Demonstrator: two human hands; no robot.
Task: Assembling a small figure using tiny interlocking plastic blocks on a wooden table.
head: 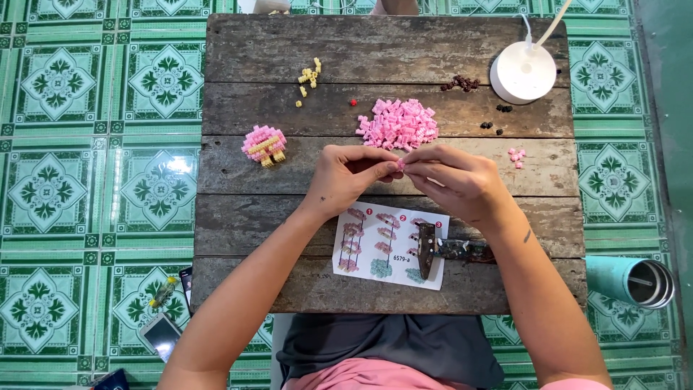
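You are pressing a small pink brick [400, 165] between the pinched fingertips of your left hand [346, 178] and right hand [455, 180], mid-table, so next keep it squarely aligned.

On my desk [289, 54] I see a white round lamp base [522, 72], some yellow bricks [310, 75] and a small pink-yellow model [264, 144]. A teal bottle [629, 280] and a phone [160, 334] lie on the floor.

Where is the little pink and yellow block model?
In the head view, the small pink and yellow block model sits on the wooden table, toward its left side, left of the pile of loose pink blocks and the left hand.
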